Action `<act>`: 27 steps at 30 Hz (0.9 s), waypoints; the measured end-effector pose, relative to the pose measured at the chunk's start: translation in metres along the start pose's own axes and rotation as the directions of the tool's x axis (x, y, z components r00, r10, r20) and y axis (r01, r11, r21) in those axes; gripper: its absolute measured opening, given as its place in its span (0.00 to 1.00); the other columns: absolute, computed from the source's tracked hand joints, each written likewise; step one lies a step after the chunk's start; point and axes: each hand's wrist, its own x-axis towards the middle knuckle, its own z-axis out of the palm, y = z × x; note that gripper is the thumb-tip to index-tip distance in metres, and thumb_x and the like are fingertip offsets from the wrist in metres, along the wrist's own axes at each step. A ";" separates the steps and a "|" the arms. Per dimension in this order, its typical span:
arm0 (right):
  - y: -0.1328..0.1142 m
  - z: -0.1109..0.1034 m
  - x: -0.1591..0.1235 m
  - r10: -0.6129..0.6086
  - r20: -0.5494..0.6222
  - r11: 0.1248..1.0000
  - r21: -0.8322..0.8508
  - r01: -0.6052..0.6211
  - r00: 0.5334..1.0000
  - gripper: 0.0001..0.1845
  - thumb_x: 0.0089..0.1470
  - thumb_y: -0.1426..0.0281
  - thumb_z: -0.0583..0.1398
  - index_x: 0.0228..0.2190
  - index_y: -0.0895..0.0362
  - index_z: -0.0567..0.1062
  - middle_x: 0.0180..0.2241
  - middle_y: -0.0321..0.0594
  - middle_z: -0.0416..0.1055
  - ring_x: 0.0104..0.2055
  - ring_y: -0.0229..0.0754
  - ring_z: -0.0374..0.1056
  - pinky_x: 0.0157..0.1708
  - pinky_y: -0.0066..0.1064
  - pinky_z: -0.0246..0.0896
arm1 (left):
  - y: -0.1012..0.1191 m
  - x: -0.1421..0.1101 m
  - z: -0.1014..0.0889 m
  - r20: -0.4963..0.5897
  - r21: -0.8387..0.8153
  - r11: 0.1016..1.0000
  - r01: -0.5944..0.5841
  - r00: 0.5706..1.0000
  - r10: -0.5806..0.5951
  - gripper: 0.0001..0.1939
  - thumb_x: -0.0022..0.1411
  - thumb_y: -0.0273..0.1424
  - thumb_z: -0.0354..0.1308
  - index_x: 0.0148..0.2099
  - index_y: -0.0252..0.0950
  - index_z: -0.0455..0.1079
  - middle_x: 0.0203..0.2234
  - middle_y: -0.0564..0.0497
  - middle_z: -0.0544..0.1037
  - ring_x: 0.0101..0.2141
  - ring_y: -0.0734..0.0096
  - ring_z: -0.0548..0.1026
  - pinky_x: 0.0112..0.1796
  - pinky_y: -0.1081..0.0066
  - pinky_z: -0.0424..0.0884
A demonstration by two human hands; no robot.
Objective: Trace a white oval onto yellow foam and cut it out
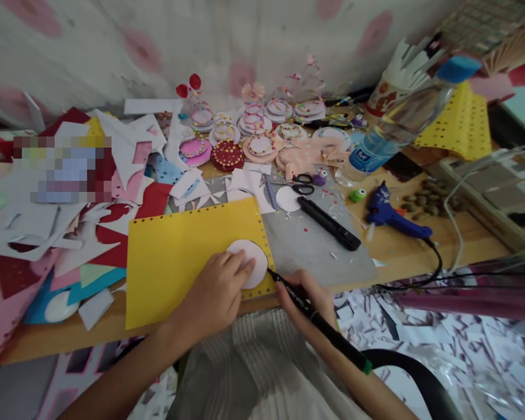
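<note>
A yellow sheet of paper point(175, 256) with punched dots along its edges lies at the table's near edge. On its right part rests a white paper disc point(254, 256). My left hand point(214, 294) lies on the disc, fingers pressed flat and holding it down. My right hand point(308, 303) is closed on a black pen point(319, 321), whose tip touches the disc's right rim.
Paper scraps point(70, 221) cover the table's left. Decorated discs point(254, 131) stand at the back. A grey mat point(315, 245) carries scissors point(304, 184) and a black cutter point(330, 223). A blue glue gun point(394, 216), a water bottle point(402, 125) and a paper cup point(394, 87) stand right.
</note>
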 end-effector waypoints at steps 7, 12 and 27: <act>-0.002 -0.002 -0.017 0.037 -0.073 0.991 0.130 -0.028 0.997 0.03 0.54 0.67 0.60 0.30 0.52 0.71 0.24 0.37 0.73 0.25 0.43 0.69 0.25 0.33 0.64 | -0.027 0.016 -0.018 0.095 -0.102 0.990 -0.102 0.989 0.112 0.24 0.63 0.19 0.45 0.56 0.39 0.70 0.45 0.45 0.74 0.46 0.60 0.68 0.49 0.58 0.66; -0.003 -0.005 -0.016 -0.160 0.085 0.976 0.164 0.144 0.983 0.10 0.51 0.72 0.61 0.38 0.51 0.70 0.29 0.37 0.75 0.27 0.42 0.71 0.26 0.32 0.66 | -0.032 0.025 -0.028 0.164 -0.152 0.981 -0.123 0.975 0.148 0.23 0.63 0.18 0.45 0.54 0.37 0.72 0.43 0.45 0.75 0.46 0.64 0.71 0.48 0.64 0.67; -0.007 0.047 -0.016 -0.473 0.186 0.874 -0.026 0.486 0.861 0.15 0.48 0.78 0.57 0.40 0.53 0.67 0.26 0.34 0.72 0.25 0.37 0.69 0.27 0.27 0.63 | -0.031 0.020 -0.029 0.169 -0.203 0.976 -0.075 0.979 0.111 0.20 0.61 0.19 0.47 0.48 0.35 0.74 0.48 0.43 0.76 0.48 0.60 0.73 0.49 0.62 0.68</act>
